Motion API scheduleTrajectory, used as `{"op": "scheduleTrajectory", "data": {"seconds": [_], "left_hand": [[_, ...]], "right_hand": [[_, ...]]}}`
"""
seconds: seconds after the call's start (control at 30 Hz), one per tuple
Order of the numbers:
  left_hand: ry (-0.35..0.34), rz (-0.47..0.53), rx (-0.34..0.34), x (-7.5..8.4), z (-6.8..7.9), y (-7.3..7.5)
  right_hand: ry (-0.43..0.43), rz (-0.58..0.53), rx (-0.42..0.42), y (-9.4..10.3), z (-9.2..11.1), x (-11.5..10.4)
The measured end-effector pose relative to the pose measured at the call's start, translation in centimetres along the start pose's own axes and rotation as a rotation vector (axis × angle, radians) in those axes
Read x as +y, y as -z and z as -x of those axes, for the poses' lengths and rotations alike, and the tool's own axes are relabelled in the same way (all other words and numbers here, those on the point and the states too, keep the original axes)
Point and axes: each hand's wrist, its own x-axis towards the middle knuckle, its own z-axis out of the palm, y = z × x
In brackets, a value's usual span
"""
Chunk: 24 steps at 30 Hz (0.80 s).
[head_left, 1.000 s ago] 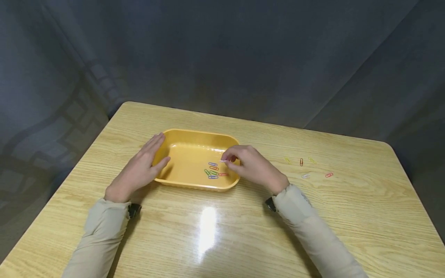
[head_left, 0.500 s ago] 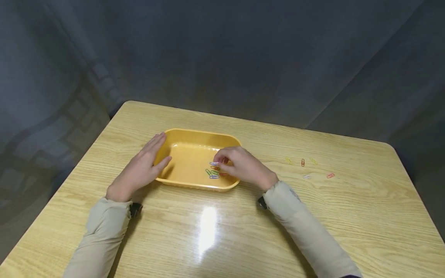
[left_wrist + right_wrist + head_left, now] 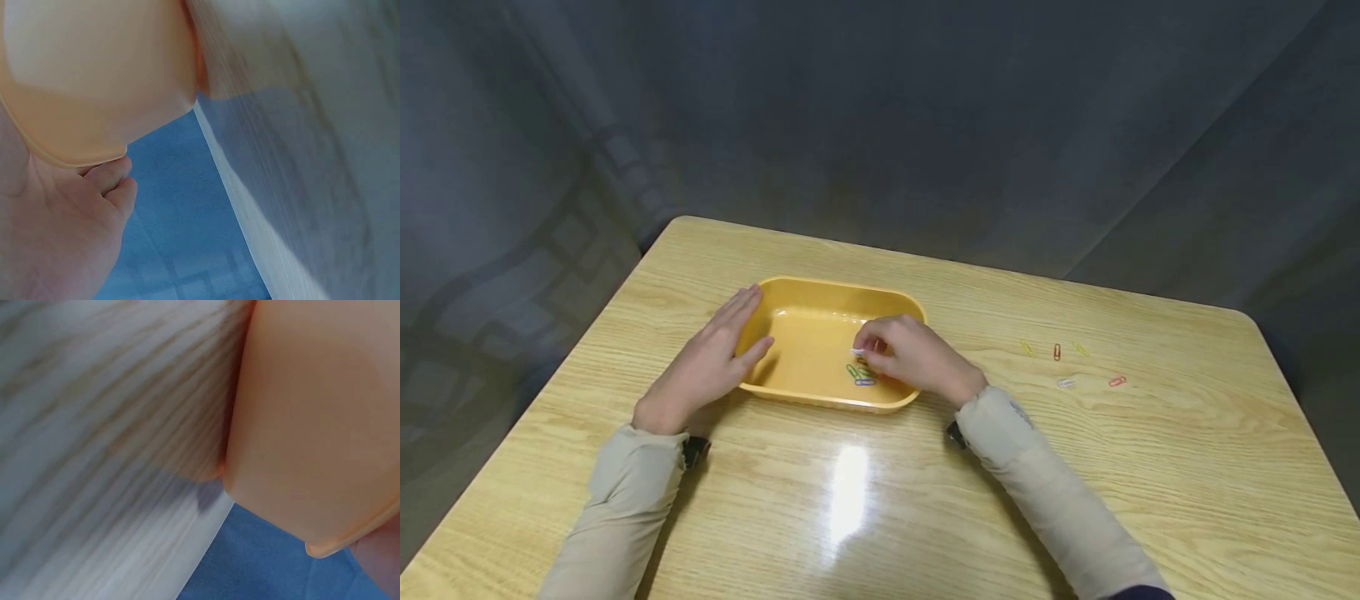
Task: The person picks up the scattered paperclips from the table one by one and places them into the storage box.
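A yellow plastic tray (image 3: 805, 354) stands on the table. My left hand (image 3: 707, 358) rests against its left end with straight fingers, the thumb over the rim; in the left wrist view this hand (image 3: 69, 219) touches the tray's edge. Reaching in over the right end, my right hand (image 3: 921, 354) pinches a white paper clip (image 3: 857, 352) between thumb and fingertips, low above the tray floor. Beneath and beside those fingers lie several coloured clips, among them a green paper clip (image 3: 852, 372) and a blue paper clip (image 3: 865, 382). Others are hidden by the hand.
On the wooden table (image 3: 775, 483) right of the tray lie two yellow paper clips, a dark red paper clip (image 3: 1057, 352), a white paper clip (image 3: 1066, 383) and a light red paper clip (image 3: 1117, 381). A dark curtain (image 3: 880, 133) hangs behind the table's far edge.
My right hand has moved left, further into the tray, carrying the white paper clip toward the clips lying there. The left hand has kept its place on the tray.
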Motion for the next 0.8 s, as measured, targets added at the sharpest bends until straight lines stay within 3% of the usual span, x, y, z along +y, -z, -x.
{"op": "scheduleTrajectory", "data": {"seconds": [0.47, 0.8], "left_hand": [[-0.002, -0.006, 0.0, 0.1, -0.1, 0.0], [-0.003, 0.0, -0.003, 0.0, 0.0, 0.0]], "right_hand": [[-0.008, 0.048, 0.028, -0.7, -1.3, 0.0], [-0.055, 0.061, 0.001, -1.1, -1.7, -0.1]]}}
